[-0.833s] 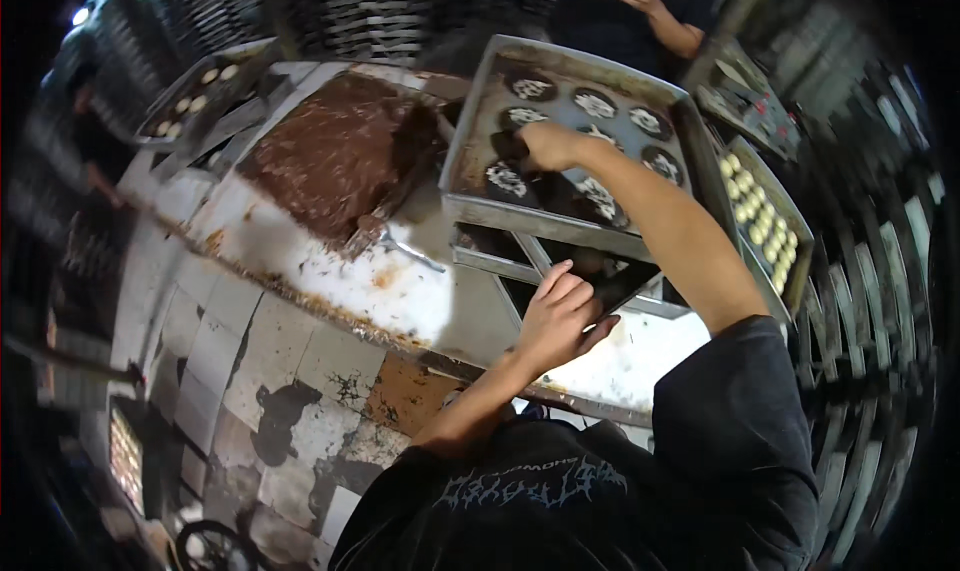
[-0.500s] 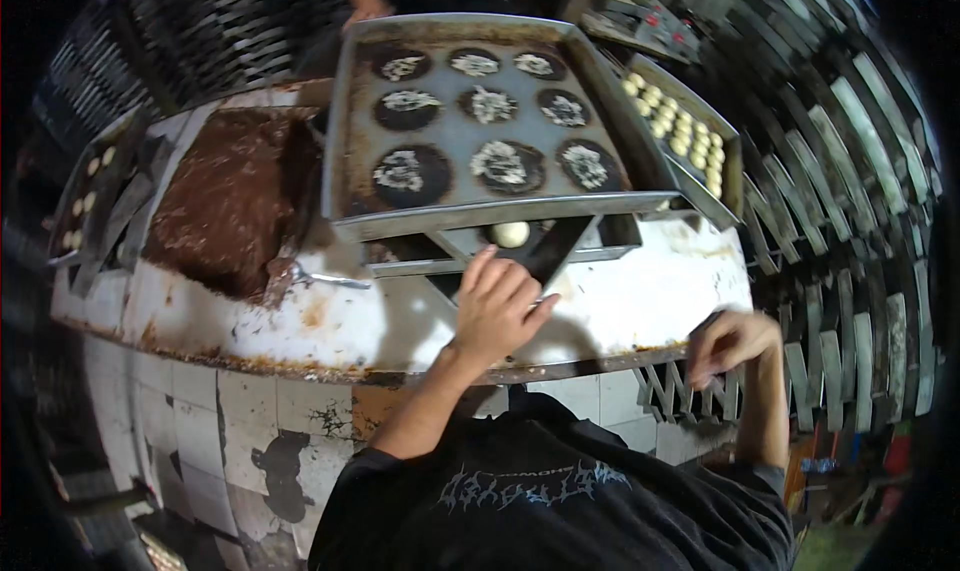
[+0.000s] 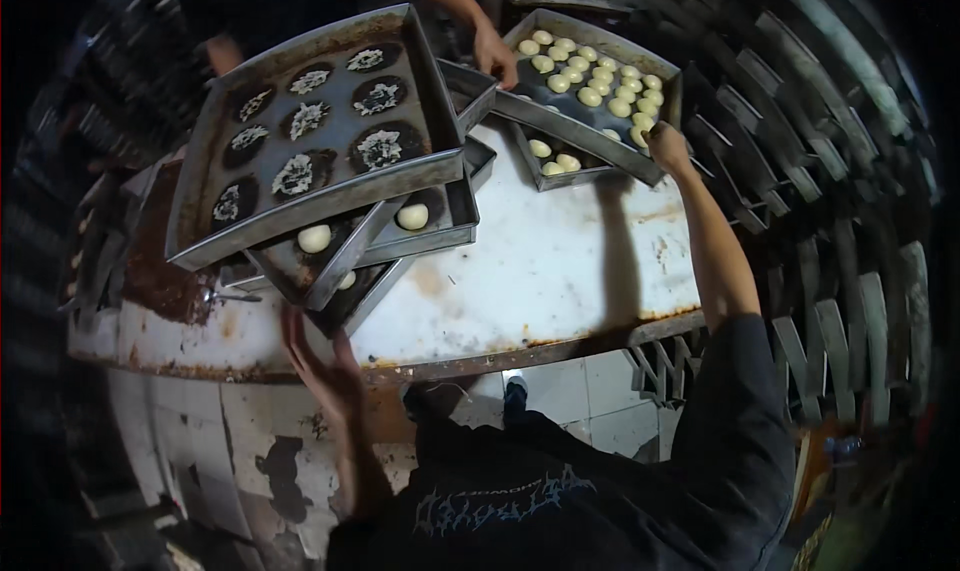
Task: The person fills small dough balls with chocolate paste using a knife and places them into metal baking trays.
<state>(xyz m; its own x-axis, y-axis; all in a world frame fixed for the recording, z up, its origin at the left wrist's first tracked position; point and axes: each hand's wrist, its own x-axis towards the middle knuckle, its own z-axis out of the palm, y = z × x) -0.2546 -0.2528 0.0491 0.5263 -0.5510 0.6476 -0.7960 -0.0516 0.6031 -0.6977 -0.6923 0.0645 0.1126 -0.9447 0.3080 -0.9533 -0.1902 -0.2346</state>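
My right hand [image 3: 668,151] grips the near right corner of a metal tray [image 3: 570,121] holding several pale dough balls [image 3: 621,107], resting over another tray with more balls. My left hand [image 3: 322,356], fingers apart, is at the lower front edge of a skewed stack of metal trays [image 3: 360,298]; its fingertips are partly shadowed. The top tray [image 3: 320,206] holds several dark rounds [image 3: 310,121] with pale shredded topping; dough balls [image 3: 314,238] show in the trays beneath.
A co-worker's hand [image 3: 495,59] touches the trays at the back; their other hand [image 3: 223,51] is behind the stack. A brown mass [image 3: 155,261] and metal utensil [image 3: 225,297] lie left on the stained white table [image 3: 540,271]. Piled metal pans [image 3: 840,331] line the right side.
The view has swung right. My right hand has moved up to grip the dough-ball tray. My left hand has shifted down the stack's front. The co-worker's hand has reached to the back trays.
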